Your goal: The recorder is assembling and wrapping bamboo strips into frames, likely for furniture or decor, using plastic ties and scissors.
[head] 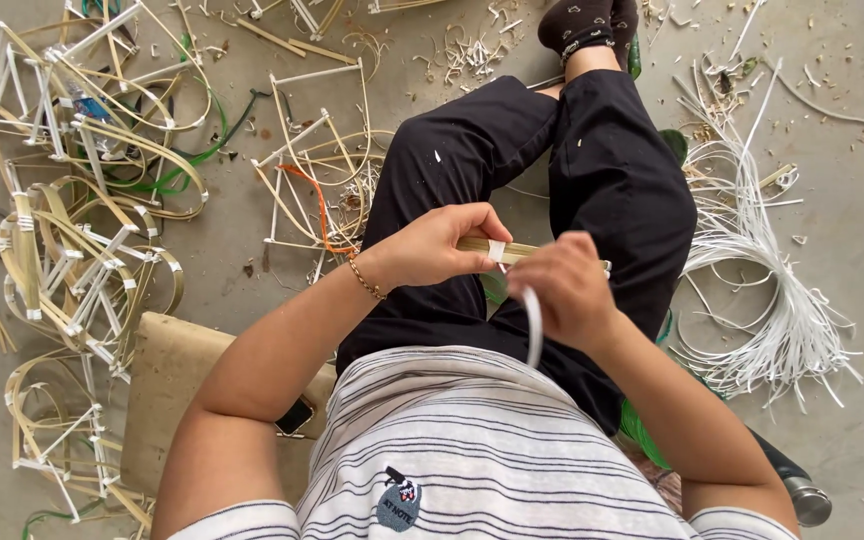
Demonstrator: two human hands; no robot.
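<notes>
Head view looks straight down on a seated person in a striped shirt, legs in black trousers (512, 190) stretched out over the concrete floor (852, 80). Nearest the body, the right hand (567, 290) is closed around a white strip (533, 325), which curves down from the fist toward the shirt and up toward the work. Just beyond and to the left, the left hand (437, 245) pinches a bundle of bamboo slats (512, 252) between thumb and fingers. The bundle lies almost level across the lap, its long axis running left to right, one end inside the left hand and the other passing behind the right hand, pointing right. A band of white (496, 250) wraps it between the two hands, so the strip's working end sits just left of the right hand, touching the slats. Both hands are equally close to that wrap. Farther out, finished bamboo frames (82, 230) lie heaped on the floor to the left, and a loose coil of white strips (762, 270) lies to the right.
</notes>
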